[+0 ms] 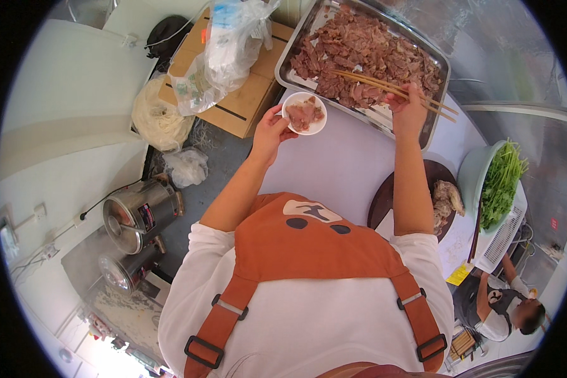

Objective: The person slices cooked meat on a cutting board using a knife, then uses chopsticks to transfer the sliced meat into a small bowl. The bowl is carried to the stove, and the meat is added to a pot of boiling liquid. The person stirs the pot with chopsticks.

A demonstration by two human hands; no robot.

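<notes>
My left hand grips a small white bowl by its side, over the near left corner of a metal tray. Several slices of cooked meat lie in the bowl. With my right hand I hold a pair of wooden chopsticks, their tips down at the sliced meat heaped in the stainless steel tray. Nothing can be made out clearly between the tips. Beneath my right forearm is a dark round cutting board bearing a chunk of cooked meat.
Leafy greens fill a pale tub at the right, with a white plastic basket by it. A cardboard box topped with plastic bags stands left. Metal cookers stand lower left. Another person works lower right.
</notes>
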